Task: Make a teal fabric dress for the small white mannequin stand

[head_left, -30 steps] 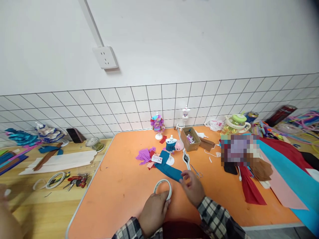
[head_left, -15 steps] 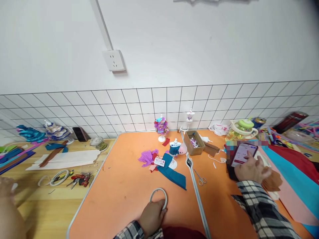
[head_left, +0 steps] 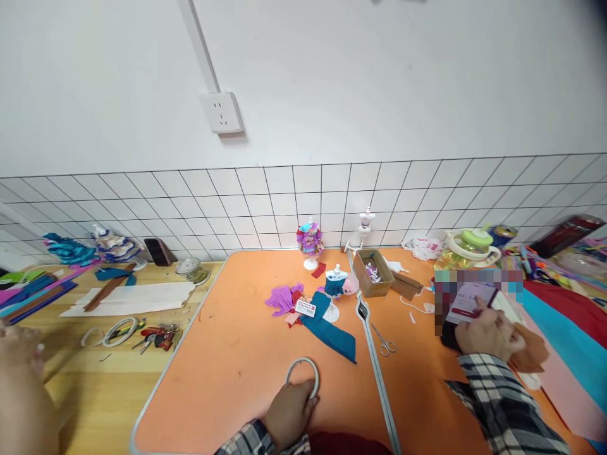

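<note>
My left hand (head_left: 289, 414), in a plaid sleeve, is closed on a thin roll of white tape (head_left: 303, 363) at the front of the orange table. My right hand (head_left: 486, 335) reaches over a phone (head_left: 470, 304) lying tilted at the right, its index finger on the lit screen and the other fingers loosely bent. A brown cloth piece (head_left: 530, 349) lies beside that hand. Between the hands are a teal fabric strip (head_left: 334, 338), a white price label (head_left: 305, 308), purple cloth (head_left: 283, 298) and small scissors (head_left: 385, 344). A mini dress form (head_left: 336, 282) in teal stands behind them.
A cardboard box (head_left: 374, 277), another dressed mini form (head_left: 310, 240) and a lidded jug (head_left: 467, 253) stand towards the tiled wall. Along the left wooden table are a glass jar (head_left: 192, 270), keys (head_left: 164, 338) and another person's arm (head_left: 23, 385). Coloured sheets (head_left: 569, 328) lie at the right.
The view has shifted slightly. My right index finger has moved down on the phone screen, and the hand is lower over it. My left hand keeps its hold on the tape roll.
</note>
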Motion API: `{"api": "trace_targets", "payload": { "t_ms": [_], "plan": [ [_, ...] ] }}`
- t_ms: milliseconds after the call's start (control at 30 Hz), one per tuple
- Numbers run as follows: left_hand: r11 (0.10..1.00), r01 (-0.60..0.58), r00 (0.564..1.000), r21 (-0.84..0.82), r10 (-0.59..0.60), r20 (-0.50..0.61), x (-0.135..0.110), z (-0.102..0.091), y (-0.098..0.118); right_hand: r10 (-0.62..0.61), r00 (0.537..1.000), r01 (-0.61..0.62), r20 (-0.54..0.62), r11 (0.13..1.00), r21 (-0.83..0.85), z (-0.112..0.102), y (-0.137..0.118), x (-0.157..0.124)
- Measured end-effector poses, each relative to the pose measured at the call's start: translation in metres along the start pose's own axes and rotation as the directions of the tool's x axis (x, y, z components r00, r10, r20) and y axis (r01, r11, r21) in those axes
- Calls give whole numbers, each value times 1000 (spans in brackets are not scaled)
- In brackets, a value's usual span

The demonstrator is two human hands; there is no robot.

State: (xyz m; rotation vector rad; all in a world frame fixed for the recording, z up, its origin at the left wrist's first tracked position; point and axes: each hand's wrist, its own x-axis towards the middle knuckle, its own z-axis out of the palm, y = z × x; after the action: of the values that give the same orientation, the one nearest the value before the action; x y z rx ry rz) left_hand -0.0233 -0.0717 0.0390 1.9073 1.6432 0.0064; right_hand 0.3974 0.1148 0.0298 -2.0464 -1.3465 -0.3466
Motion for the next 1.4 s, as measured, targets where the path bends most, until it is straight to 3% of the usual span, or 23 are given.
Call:
{"api": "trace_targets", "payload": {
  "t_ms": [133, 200, 233, 300, 400, 533, 567, 633, 767, 933, 1100, 1233, 1400],
  "plan": [
    [999, -25, 999, -46, 24, -28, -1, -3, 2, 41, 997, -37, -67, 998, 58, -3, -6, -10],
    [994, -61, 995, -86, 54, -78, -1, -8, 5, -9, 1000, 8, 2, 986, 164, -8, -22, -28],
    [992, -81, 991, -102, 69, -118, -1, -11, 8, -106, 990, 77, 93, 959, 274, -13, -35, -42],
    [985, -113, 977, -128, 87, -193, -1, -17, 14, -317, 907, 147, 277, 854, 499, -23, -68, -76],
    [976, -152, 969, -154, 116, -220, -2, -26, 23, -515, 716, 52, 471, 712, 700, -44, -125, -128],
    [958, -249, 951, -140, 214, -224, -5, -31, 31, -694, 516, -73, 502, 549, 833, -69, -177, -171],
    [958, -253, 948, -132, 219, -230, -6, -30, 31, -713, 493, -77, 498, 535, 842, -73, -183, -176],
    [967, -229, 952, -113, 198, -232, -7, -29, 32, -687, 490, -103, 537, 566, 818, -77, -190, -182],
    [984, -170, 965, -59, 154, -214, -8, -27, 29, -492, 525, -256, 695, 687, 680, -77, -193, -188],
    [982, -190, 967, 24, 191, -171, -9, -27, 28, -417, 511, -322, 752, 718, 617, -76, -191, -189],
    [973, -203, 965, 112, 218, -146, -7, -25, 29, -398, 457, -374, 795, 725, 578, -69, -188, -188],
    [971, -208, 963, 114, 224, -149, -7, -25, 29, -457, 401, -351, 794, 724, 594, -64, -185, -188],
    [987, -151, 970, 50, 158, -184, -8, -25, 30, -429, 510, -379, 745, 665, 643, -66, -186, -189]
  ]
}}
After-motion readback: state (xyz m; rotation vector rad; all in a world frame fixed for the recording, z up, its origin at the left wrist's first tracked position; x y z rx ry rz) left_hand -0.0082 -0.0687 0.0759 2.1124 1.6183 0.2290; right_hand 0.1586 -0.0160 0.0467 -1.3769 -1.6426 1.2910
